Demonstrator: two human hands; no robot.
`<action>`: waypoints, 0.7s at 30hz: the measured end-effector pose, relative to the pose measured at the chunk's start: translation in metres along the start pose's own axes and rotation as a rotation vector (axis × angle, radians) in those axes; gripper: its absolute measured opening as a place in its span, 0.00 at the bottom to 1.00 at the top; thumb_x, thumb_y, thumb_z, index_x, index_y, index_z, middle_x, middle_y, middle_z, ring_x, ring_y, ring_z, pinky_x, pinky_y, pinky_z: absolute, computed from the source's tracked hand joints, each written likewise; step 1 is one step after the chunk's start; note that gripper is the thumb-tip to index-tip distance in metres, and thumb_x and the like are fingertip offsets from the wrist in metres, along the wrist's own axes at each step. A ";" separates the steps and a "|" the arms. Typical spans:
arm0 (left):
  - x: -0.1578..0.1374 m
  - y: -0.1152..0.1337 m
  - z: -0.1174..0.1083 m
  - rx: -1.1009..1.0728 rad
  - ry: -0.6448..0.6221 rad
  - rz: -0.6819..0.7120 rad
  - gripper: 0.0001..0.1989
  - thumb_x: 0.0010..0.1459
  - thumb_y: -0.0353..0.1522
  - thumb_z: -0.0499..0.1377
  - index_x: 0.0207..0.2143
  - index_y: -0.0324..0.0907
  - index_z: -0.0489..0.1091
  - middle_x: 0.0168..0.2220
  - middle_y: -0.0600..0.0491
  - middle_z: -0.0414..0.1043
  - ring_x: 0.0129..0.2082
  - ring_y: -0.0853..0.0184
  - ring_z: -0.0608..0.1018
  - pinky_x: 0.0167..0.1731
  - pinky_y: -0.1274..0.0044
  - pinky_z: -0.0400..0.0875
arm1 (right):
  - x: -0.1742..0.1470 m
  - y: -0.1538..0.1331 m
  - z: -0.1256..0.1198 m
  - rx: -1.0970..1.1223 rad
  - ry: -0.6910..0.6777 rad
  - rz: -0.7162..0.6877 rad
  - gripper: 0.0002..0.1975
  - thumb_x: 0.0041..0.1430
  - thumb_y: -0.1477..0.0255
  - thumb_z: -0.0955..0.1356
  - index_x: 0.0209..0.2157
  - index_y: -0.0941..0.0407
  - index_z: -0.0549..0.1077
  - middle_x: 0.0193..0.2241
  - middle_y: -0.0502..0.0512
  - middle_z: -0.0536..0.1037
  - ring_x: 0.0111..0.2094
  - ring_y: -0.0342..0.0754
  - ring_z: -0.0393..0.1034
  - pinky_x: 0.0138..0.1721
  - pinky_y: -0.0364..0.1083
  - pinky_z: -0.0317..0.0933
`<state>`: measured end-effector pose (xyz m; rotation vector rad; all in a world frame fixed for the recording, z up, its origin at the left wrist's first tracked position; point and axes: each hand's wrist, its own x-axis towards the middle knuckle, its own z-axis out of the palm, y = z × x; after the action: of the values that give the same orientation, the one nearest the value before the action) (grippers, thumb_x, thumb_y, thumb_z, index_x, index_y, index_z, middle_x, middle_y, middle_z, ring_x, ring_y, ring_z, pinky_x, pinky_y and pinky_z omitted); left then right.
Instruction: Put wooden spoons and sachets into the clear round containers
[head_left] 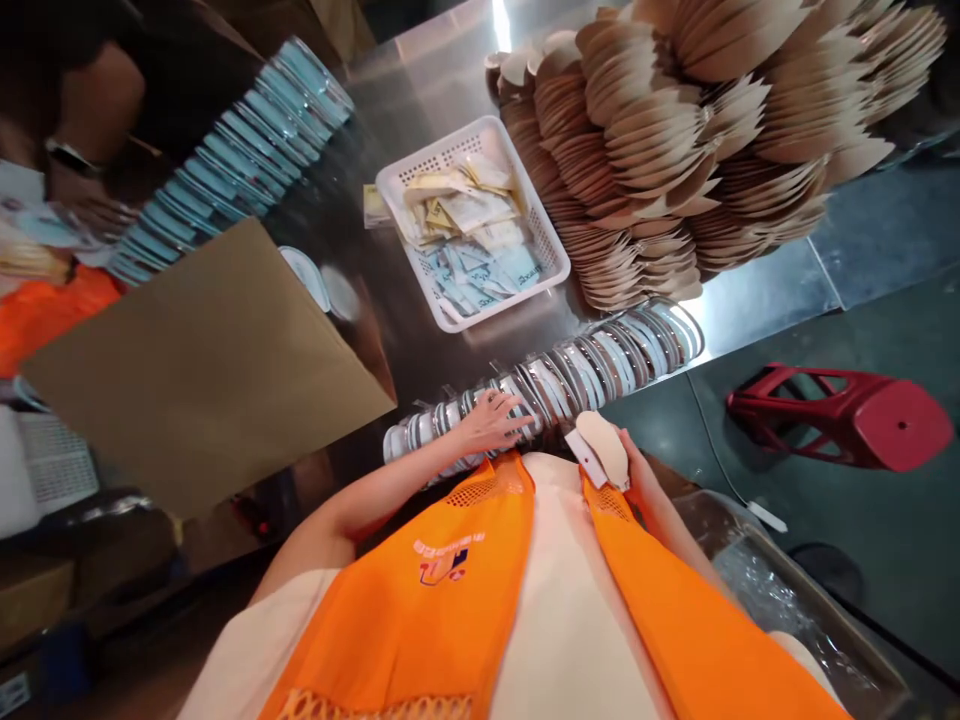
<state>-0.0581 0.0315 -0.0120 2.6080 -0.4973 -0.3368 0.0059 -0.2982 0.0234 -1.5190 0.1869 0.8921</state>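
My left hand point(491, 422) rests on a long row of clear-wrapped flat pieces point(585, 375) standing on edge along the near table edge. Its fingers are stretched out and touch the tops of the packs. My right hand point(636, 468) is closed around a pale beige, insole-shaped piece point(604, 445), held close to my orange vest. Against that piece lies a white card with a small dark mark point(585, 458); whether the two are joined I cannot tell. The right fingers are partly hidden behind the beige piece.
A white basket point(555, 262) holds yellow and blue packets. Tall stacks of brown curved sheets point(637, 140) fill the far right. A cardboard sheet point(217, 370) and blue packs point(232, 150) lie left, near another person's arm point(97, 110). A red stool point(862, 420) lies on the floor.
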 end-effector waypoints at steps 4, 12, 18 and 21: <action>0.017 0.010 0.002 0.030 -0.056 0.049 0.27 0.60 0.36 0.65 0.63 0.55 0.74 0.65 0.44 0.68 0.59 0.48 0.71 0.60 0.56 0.61 | -0.013 -0.004 0.004 0.098 -0.107 0.153 0.39 0.56 0.48 0.75 0.64 0.50 0.71 0.60 0.61 0.79 0.51 0.61 0.81 0.46 0.55 0.77; 0.026 0.001 0.004 0.000 -0.039 0.158 0.17 0.60 0.34 0.63 0.51 0.55 0.80 0.68 0.50 0.68 0.62 0.49 0.69 0.68 0.50 0.51 | -0.005 -0.003 0.017 -0.019 0.071 -0.005 0.44 0.54 0.51 0.77 0.69 0.50 0.68 0.67 0.62 0.72 0.61 0.62 0.74 0.56 0.58 0.74; 0.033 0.009 0.008 0.032 -0.036 0.153 0.15 0.60 0.34 0.62 0.48 0.49 0.80 0.71 0.46 0.63 0.66 0.49 0.66 0.72 0.43 0.37 | -0.013 0.021 0.037 -0.099 0.317 -0.200 0.40 0.57 0.53 0.77 0.67 0.52 0.69 0.66 0.64 0.73 0.63 0.64 0.71 0.64 0.64 0.67; 0.035 0.009 0.003 0.005 -0.031 0.117 0.13 0.58 0.34 0.63 0.45 0.44 0.81 0.69 0.42 0.64 0.71 0.44 0.60 0.71 0.41 0.29 | -0.016 0.025 0.051 -0.317 0.449 -0.469 0.34 0.63 0.58 0.74 0.68 0.50 0.68 0.65 0.62 0.73 0.65 0.63 0.69 0.67 0.64 0.64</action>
<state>-0.0302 0.0088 -0.0153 2.5680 -0.6592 -0.3381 -0.0412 -0.2626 0.0189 -1.9411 0.0063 0.2042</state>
